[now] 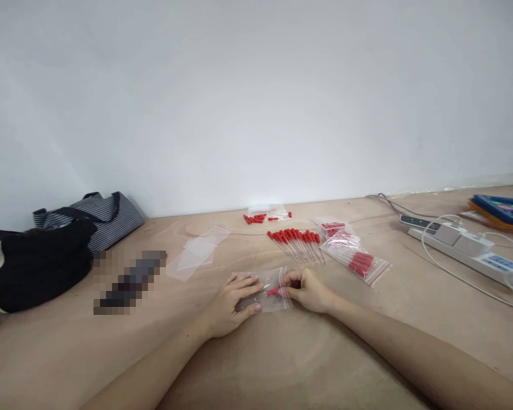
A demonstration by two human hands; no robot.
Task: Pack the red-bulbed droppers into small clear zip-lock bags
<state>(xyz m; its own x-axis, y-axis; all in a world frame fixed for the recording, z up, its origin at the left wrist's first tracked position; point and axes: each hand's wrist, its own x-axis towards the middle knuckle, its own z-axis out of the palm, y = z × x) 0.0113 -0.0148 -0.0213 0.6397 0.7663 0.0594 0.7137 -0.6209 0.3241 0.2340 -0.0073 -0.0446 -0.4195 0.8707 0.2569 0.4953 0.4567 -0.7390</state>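
Observation:
My left hand (235, 304) lies flat with its fingers spread over a clear zip-lock bag (265, 304) on the table, pressing on its left part. A red dropper bulb (273, 291) shows at the bag's red-striped mouth end. At that end, my right hand (305, 290) has thumb and fingers closed on the bag's edge, right beside the bulb; whether they also grip the bulb is hard to make out. Just beyond the hands, a row of droppers (297, 239) with red bulbs and thin clear stems lies fanned out.
Filled bags of red-bulbed droppers (361, 265) lie to the right, flat bags (200, 250) to the left. Loose red bulbs (254, 218) sit near the wall. A power strip (465, 245) with cables is far right; a black bag (38, 267) and striped bag (111, 219) stand left.

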